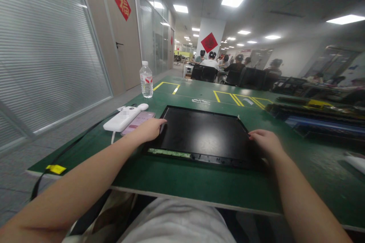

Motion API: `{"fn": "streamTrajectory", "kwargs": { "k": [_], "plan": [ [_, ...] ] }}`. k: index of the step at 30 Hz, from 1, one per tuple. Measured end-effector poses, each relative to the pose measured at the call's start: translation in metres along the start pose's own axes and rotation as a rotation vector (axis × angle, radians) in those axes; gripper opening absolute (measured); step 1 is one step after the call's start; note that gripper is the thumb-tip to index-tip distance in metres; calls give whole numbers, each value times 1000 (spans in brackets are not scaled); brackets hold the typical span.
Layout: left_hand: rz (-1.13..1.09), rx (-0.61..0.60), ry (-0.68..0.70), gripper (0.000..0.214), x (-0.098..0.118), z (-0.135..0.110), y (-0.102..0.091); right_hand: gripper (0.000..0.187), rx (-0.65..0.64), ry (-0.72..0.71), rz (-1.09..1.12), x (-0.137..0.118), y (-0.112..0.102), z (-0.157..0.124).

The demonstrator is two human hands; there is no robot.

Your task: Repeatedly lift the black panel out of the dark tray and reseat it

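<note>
A flat black display panel (203,131) lies in front of me over the green table, its dark face up. Along its near edge runs a strip with a green circuit board (169,153). My left hand (152,129) grips the panel's left edge, thumb on the frame and the other fingers mostly hidden. On the opposite side my right hand (265,140) is closed on the right edge, with its lower fingers out of sight beneath. Whether the panel rests fully on the table or is slightly raised, I cannot tell.
Left of the panel lie a white handheld device (122,118) with a cable and a phone (138,122). Behind them stands a water bottle (146,79). Stacked dark panels (316,119) occupy the right side. Yellow tape (224,93) marks the green table (182,178). Several people sit farther back.
</note>
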State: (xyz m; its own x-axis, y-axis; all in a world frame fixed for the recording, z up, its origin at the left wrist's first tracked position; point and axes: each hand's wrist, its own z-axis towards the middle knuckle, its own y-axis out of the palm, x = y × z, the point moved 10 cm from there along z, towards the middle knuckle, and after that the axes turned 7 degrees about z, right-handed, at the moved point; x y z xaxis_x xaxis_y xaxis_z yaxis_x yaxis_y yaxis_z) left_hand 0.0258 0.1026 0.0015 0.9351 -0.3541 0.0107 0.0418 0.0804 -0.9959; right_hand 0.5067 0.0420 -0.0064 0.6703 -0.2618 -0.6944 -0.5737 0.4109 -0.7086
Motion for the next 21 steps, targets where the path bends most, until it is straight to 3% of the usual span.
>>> {"fn": "streamTrajectory", "kwargs": {
  "k": [6, 21],
  "plan": [
    [-52, 15, -49, 60, -6, -1, -5, 26, 3, 2, -15, 2, 0, 2],
    [-64, 146, 37, 41, -6, 5, -5, 24, -3, 8, 20, 1, 2, -1]
  ]
}}
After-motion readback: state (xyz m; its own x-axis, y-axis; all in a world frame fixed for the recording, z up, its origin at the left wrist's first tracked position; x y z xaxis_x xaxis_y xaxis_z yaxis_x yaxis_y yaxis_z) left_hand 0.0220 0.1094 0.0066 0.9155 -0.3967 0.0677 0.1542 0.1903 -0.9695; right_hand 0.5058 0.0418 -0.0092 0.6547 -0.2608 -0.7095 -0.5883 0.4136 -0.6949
